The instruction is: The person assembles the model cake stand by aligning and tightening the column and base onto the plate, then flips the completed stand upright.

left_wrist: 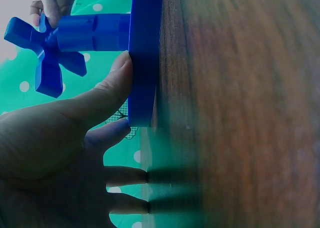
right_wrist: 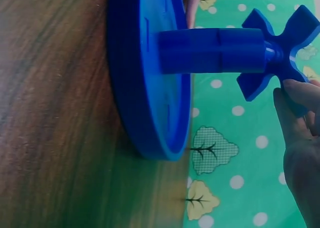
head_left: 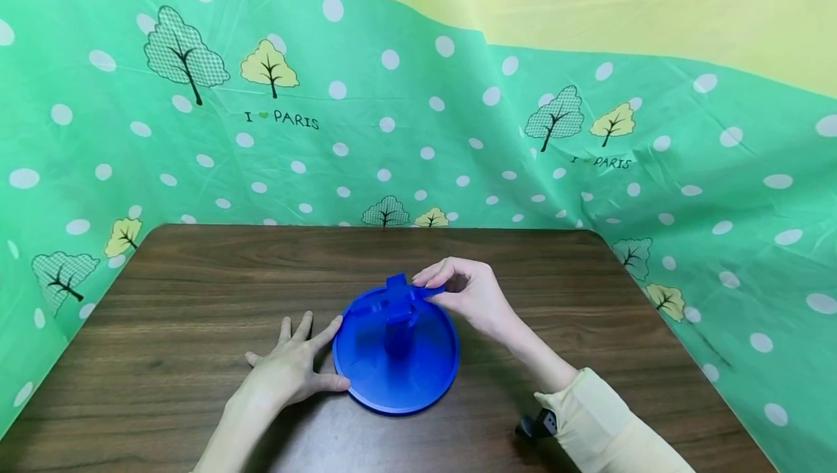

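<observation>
A round blue plastic base (head_left: 425,378) with a raised rim lies flat on the table. From its middle rises a short blue post (right_wrist: 210,50), topped by a blue cross-shaped knob (right_wrist: 285,50) with several flared arms. My right hand (head_left: 474,295) pinches one arm of the knob between thumb and fingers, at the far right side of the base. On the near left, my left hand (head_left: 288,371) touches the base's rim with its thumb and index finger. The other left fingers are spread, their tips down at the tabletop in the left wrist view.
The dark wood table (head_left: 196,342) carries the blue piece near its middle. Behind and beside it hangs a green and yellow cloth (head_left: 405,131) with trees and dots. A small black device (head_left: 538,426) sits at the right sleeve's cuff.
</observation>
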Available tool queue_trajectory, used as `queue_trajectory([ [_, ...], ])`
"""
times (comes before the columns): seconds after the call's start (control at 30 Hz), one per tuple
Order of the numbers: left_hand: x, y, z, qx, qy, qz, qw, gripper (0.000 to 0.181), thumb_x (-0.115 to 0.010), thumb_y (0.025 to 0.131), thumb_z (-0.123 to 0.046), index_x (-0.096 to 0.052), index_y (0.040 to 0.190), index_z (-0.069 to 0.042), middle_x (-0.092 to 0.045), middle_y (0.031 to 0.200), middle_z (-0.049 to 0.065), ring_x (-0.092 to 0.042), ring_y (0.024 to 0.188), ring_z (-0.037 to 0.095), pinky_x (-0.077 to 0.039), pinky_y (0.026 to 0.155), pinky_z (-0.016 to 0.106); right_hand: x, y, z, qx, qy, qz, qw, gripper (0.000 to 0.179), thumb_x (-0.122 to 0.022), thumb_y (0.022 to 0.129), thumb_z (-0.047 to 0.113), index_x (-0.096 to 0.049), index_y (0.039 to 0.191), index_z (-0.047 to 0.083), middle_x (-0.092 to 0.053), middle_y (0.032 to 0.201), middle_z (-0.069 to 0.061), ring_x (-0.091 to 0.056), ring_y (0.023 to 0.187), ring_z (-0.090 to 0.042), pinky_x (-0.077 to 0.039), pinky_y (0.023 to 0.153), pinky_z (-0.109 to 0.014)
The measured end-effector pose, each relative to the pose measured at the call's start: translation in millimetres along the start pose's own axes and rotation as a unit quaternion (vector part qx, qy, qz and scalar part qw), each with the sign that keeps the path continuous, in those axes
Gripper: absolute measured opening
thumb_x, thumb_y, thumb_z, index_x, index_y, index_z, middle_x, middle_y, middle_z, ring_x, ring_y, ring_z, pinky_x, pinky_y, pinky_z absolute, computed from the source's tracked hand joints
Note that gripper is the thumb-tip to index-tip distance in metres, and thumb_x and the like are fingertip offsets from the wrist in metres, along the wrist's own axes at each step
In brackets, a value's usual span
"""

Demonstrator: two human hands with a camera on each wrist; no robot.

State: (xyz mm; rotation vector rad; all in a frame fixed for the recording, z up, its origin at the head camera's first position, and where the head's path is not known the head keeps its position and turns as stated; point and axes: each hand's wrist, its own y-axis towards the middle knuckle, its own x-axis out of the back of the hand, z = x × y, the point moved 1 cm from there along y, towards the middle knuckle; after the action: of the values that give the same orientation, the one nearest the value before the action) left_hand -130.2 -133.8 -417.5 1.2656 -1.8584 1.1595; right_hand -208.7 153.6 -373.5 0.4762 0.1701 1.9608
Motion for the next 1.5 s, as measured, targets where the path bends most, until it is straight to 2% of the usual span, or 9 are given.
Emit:
queue_trajectory([
  [0.17, 1.0, -0.4, 0.0, -0.002, 0.0, -0.003, 1.0, 0.104, -0.082, 0.075, -0.062, -0.033, 0.161, -0.031, -0.02, 0.169, 0.029, -0.008, 0.154, 0.059, -0.012, 0.093, 0.098, 2.7, -2.4, -0.5, -0.011, -0.012, 0.004, 0.9999, 0.014, -0.08, 0.083, -0.005, -0.072, 0.09, 0.004, -0.077, 0.11, -0.021, -0.076, 0.107, -0.019, -0.063, 0.081, -0.028],
  [0.33, 1.6, -0.4, -0.1, -0.002, 0.002, -0.005, 1.0, 0.104, -0.082, 0.075, -0.061, -0.032, 0.161, -0.032, -0.02, 0.169, 0.029, -0.009, 0.154, 0.059, -0.013, 0.093, 0.098, 4.8, -3.7, 1.2, -0.017, -0.021, 0.014, 0.9995, 0.009, -0.08, 0.088, 0.004, -0.072, 0.091, 0.003, -0.078, 0.112, -0.019, -0.076, 0.106, -0.021, -0.062, 0.081, -0.027],
  [0.53, 2.5, 0.3, 0.1, -0.003, 0.005, -0.006, 1.0, 0.105, -0.082, 0.075, -0.062, -0.032, 0.162, -0.031, -0.02, 0.169, 0.029, -0.009, 0.154, 0.059, -0.014, 0.093, 0.097, 6.6, -4.4, 2.1, -0.019, -0.023, 0.034, 0.999, 0.008, -0.078, 0.089, 0.003, -0.071, 0.091, 0.004, -0.076, 0.115, -0.019, -0.075, 0.107, -0.021, -0.062, 0.08, -0.026],
  [0.73, 2.6, 0.5, 0.2, -0.003, 0.004, -0.005, 1.0, 0.105, -0.082, 0.075, -0.062, -0.031, 0.162, -0.031, -0.02, 0.169, 0.029, -0.009, 0.154, 0.059, -0.014, 0.093, 0.097, 10.2, -7.8, 3.4, -0.033, -0.047, 0.055, 0.9969, 0.008, -0.08, 0.088, 0.005, -0.073, 0.089, 0.008, -0.077, 0.117, -0.014, -0.074, 0.11, -0.021, -0.062, 0.084, -0.029],
  [0.9, 2.0, 0.4, 0.0, -0.003, 0.005, -0.006, 1.0, 0.105, -0.082, 0.075, -0.062, -0.032, 0.162, -0.031, -0.021, 0.168, 0.029, -0.01, 0.154, 0.059, -0.014, 0.093, 0.097, 10.8, -10.7, 3.3, -0.028, -0.072, 0.07, 0.9946, 0.01, -0.081, 0.087, 0.007, -0.074, 0.089, 0.013, -0.078, 0.117, -0.009, -0.074, 0.111, -0.02, -0.061, 0.09, -0.032],
  [1.17, 0.6, 0.2, 0.4, 0.0, 0.004, -0.003, 1.0, 0.104, -0.082, 0.076, -0.063, -0.033, 0.162, -0.031, -0.021, 0.168, 0.029, -0.009, 0.154, 0.059, -0.013, 0.093, 0.098, 12.2, -14.4, -0.9, -0.025, -0.095, 0.092, 0.9909, 0.018, -0.084, 0.084, 0.008, -0.077, 0.099, 0.017, -0.077, 0.121, -0.004, -0.071, 0.116, -0.016, -0.057, 0.099, -0.027],
  [1.5, -0.4, 0.3, 0.6, 0.0, 0.0, -0.004, 1.0, 0.104, -0.082, 0.075, -0.062, -0.033, 0.161, -0.031, -0.021, 0.168, 0.029, -0.009, 0.154, 0.059, -0.012, 0.093, 0.098, 17.8, -17.9, -0.6, -0.036, -0.146, 0.1, 0.9836, 0.028, -0.083, 0.087, 0.02, -0.076, 0.115, 0.024, -0.075, 0.122, 0.003, -0.07, 0.117, -0.012, -0.057, 0.102, -0.032],
])
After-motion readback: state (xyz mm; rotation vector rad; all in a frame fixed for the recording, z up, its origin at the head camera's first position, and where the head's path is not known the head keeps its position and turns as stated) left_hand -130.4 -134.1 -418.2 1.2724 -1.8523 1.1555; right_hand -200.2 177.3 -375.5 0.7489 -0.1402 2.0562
